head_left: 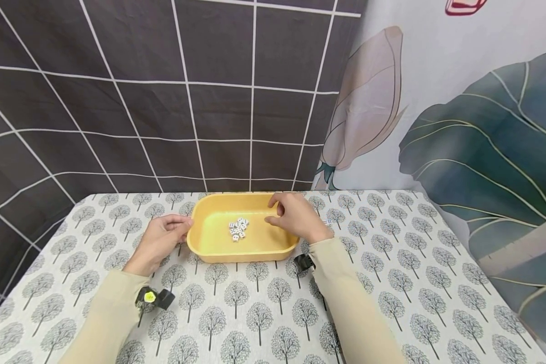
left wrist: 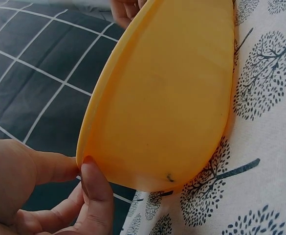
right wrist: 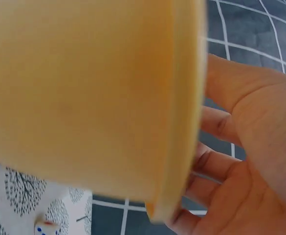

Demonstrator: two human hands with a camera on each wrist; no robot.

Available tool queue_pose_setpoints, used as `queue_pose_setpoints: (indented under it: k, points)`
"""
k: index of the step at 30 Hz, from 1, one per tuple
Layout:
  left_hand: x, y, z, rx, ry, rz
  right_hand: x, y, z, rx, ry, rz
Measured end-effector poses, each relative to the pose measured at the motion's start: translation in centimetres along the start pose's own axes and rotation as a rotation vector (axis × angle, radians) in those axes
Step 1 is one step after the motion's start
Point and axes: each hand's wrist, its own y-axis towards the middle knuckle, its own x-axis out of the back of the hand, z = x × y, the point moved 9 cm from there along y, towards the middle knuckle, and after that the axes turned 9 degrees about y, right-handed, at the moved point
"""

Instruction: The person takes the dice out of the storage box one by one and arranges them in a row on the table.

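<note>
Yellow tray [head_left: 266,240]: on counter [head_left: 236,298], between the hands; dice [head_left: 233,231] clustered inside.
Left grip [head_left: 161,240]: pinches tray rim.
Right grip [head_left: 298,215]: over right end, thumb and forefinger spread.
Dice step: probably single-die handling; next calls for fine pinch, tray steadied.
Hidden: some right fingertips; outside die [right wrist: 47,228] cut off.

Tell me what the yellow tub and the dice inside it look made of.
Yellow tub: probably plastic, smooth and faintly glossy, by its soft sheen and even colour. Dice: likely plastic, being white pipped cubes; finish too small to tell.
</note>
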Motion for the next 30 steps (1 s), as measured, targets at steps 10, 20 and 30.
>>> queue_pose_setpoints:
  k: [10, 20, 30]
  points:
    - [-0.1, 0.0, 0.1, 0.003, -0.003, -0.001, -2.6, 0.3, 0.6, -0.035, 0.021, 0.05]
    - [0.1, -0.1, -0.1, -0.003, 0.017, -0.003, -5.3, 0.2, 1.4, -0.054, -0.017, 0.113]
    - [0.0, 0.0, 0.2, -0.001, 0.008, -0.002, -6.9, 0.1, 1.4, -0.122, -0.037, 0.115]
